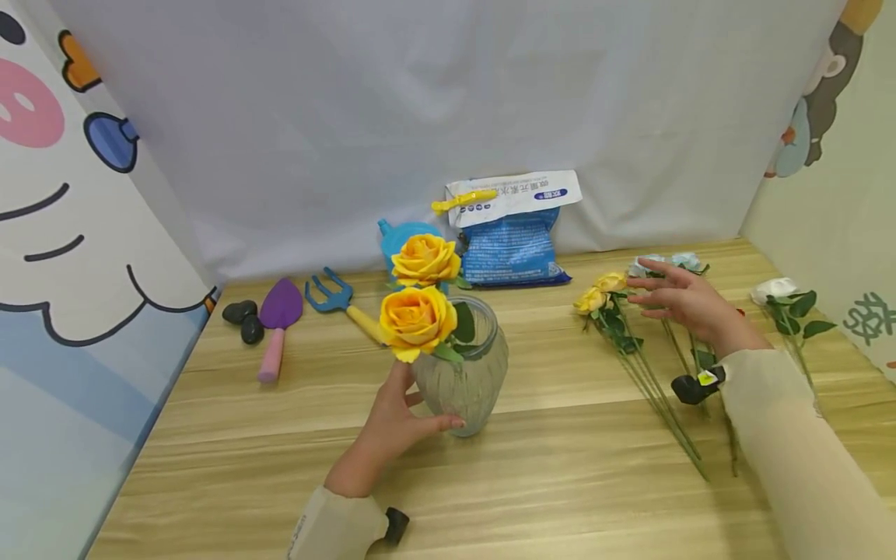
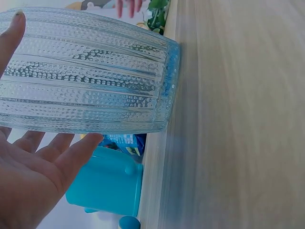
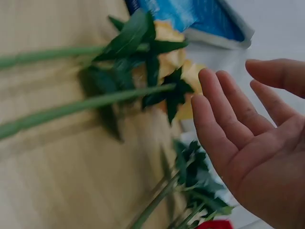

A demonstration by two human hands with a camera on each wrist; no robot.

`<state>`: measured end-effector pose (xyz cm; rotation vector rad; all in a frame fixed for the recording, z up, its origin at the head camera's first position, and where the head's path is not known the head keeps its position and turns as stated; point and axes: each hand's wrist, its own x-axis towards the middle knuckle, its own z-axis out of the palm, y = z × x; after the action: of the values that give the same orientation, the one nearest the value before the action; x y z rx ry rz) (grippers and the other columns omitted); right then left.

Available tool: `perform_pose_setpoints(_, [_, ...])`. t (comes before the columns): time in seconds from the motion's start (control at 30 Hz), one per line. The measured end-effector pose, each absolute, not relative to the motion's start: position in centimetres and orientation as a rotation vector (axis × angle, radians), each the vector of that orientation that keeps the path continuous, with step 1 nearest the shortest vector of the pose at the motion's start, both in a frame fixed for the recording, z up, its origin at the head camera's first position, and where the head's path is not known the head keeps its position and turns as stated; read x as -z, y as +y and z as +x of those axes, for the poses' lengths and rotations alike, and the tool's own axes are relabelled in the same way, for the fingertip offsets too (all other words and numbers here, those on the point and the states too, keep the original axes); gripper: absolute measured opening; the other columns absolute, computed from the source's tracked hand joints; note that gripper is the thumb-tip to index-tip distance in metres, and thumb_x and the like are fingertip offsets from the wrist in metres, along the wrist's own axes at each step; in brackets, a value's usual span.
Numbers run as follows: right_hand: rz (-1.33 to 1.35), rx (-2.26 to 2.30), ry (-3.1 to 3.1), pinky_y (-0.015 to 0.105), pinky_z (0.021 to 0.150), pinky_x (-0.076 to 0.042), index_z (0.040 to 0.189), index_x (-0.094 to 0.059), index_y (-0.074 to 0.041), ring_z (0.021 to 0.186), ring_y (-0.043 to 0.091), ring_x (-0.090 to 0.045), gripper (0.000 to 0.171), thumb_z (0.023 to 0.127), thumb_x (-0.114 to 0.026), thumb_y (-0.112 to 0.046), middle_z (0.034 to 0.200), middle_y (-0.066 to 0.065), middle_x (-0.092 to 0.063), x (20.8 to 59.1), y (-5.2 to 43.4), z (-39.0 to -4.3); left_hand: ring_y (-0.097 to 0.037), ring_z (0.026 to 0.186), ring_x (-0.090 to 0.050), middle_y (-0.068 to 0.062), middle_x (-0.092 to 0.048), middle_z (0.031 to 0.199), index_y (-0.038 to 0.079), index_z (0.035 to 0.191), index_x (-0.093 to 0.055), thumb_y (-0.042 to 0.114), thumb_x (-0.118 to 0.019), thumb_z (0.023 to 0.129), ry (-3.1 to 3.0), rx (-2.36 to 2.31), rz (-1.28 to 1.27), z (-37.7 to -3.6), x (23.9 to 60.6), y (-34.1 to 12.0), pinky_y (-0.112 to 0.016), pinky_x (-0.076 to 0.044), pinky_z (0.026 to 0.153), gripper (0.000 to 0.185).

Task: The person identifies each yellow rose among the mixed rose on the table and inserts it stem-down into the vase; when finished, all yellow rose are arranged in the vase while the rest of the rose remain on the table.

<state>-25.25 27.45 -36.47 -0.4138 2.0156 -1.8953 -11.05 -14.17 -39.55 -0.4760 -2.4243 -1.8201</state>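
At centre frame, the glass vase (image 1: 462,373), already bearing two yellow roses (image 1: 418,317), is steadied by the left hand (image 1: 395,424), fingers loosely spread against it. At right, the open, empty right hand (image 1: 682,299) is held over the loose stems (image 1: 633,350); selecting and pinching one stem seems called for next.

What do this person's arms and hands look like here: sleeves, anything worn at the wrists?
Both arms wear long, plain cream sleeves, left sleeve and right sleeve. Left hand and right hand are bare, with no gloves or rings visible. A small black device with a yellow mark sits at the right wrist; another black device sits at the left.
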Motion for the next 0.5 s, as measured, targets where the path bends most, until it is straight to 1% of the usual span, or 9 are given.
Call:
perform_pose_setpoints(0.17, [-0.346,1.789,2.068,0.027,0.083,-0.05,0.147,-0.009,-0.002,0.1,0.006,-0.06,0.063,0.097,-0.047,-0.008,0.114,-0.015,-0.056,38.2,28.2,-24.9,-0.03,0.122,-0.042,-0.009,-0.041,0.137,0.013,0.141,-0.028,0.006,-0.085,0.063,-2.426,1.822,-0.484,-11.0,39.5,-14.2,-0.048,-0.046,0.088,0.097])
perform_pose_setpoints(0.23, [-0.317,1.735,2.107,0.027,0.083,-0.05,0.147,-0.01,0.0,0.098,0.004,-0.06,0.064,0.096,-0.048,-0.008,0.116,-0.013,-0.054,38.6,28.2,-24.7,-0.029,0.122,-0.042,-0.008,-0.041,0.137,0.014,0.141,-0.027,0.006,-0.085,0.063,-2.427,1.825,-0.483,-11.0,39.6,-14.2,-0.047,-0.046,0.089,0.098])
perform_pose_setpoints(0.27, [-0.304,1.705,2.125,0.028,0.082,-0.05,0.147,-0.01,0.0,0.097,0.003,-0.059,0.064,0.096,-0.049,-0.009,0.12,-0.008,-0.054,38.8,28.2,-24.6,-0.029,0.122,-0.041,-0.008,-0.041,0.138,0.015,0.142,-0.027,0.007,-0.085,0.063,-2.429,1.825,-0.483,-11.0,39.6,-14.2,-0.047,-0.046,0.089,0.098])
perform_pose_setpoints(0.33, [-0.281,1.654,2.151,0.029,0.082,-0.05,0.146,-0.013,0.0,0.096,0.002,-0.059,0.065,0.095,-0.051,-0.011,0.13,0.006,-0.048,39.2,28.1,-24.4,-0.028,0.123,-0.041,-0.007,-0.041,0.138,0.015,0.142,-0.027,0.006,-0.086,0.062,-2.429,1.828,-0.483,-11.0,39.6,-14.3,-0.047,-0.046,0.089,0.099])
perform_pose_setpoints(0.4, [-0.264,1.616,2.166,0.029,0.081,-0.051,0.146,-0.016,-0.002,0.096,0.001,-0.059,0.065,0.094,-0.054,-0.013,0.138,0.021,-0.038,39.6,27.9,-24.3,-0.028,0.123,-0.041,-0.007,-0.041,0.138,0.015,0.142,-0.027,0.006,-0.085,0.062,-2.426,1.832,-0.485,-11.0,39.6,-14.3,-0.047,-0.046,0.089,0.099])
perform_pose_setpoints(0.43, [-0.262,1.603,2.165,0.03,0.081,-0.051,0.146,-0.018,-0.002,0.095,0.001,-0.059,0.066,0.094,-0.055,-0.014,0.14,0.026,-0.032,39.7,27.8,-24.3,-0.028,0.123,-0.041,-0.007,-0.041,0.138,0.015,0.142,-0.027,0.006,-0.085,0.062,-2.426,1.832,-0.485,-11.0,39.7,-14.3,-0.047,-0.046,0.089,0.099])
perform_pose_setpoints(0.47, [-0.261,1.592,2.167,0.03,0.08,-0.051,0.146,-0.02,-0.003,0.095,0.001,-0.059,0.065,0.093,-0.056,-0.014,0.14,0.028,-0.03,39.9,27.7,-24.3,-0.028,0.123,-0.041,-0.007,-0.041,0.138,0.015,0.142,-0.027,0.006,-0.085,0.062,-2.427,1.832,-0.484,-11.0,39.7,-14.3,-0.047,-0.046,0.089,0.099])
perform_pose_setpoints(0.5, [-0.264,1.587,2.165,0.03,0.08,-0.051,0.146,-0.022,-0.004,0.096,0.002,-0.059,0.065,0.093,-0.057,-0.015,0.139,0.027,-0.034,40.1,27.6,-24.3,-0.028,0.123,-0.041,-0.007,-0.041,0.138,0.015,0.142,-0.027,0.007,-0.085,0.062,-2.429,1.832,-0.482,-11.0,39.7,-14.3,-0.047,-0.046,0.089,0.099])
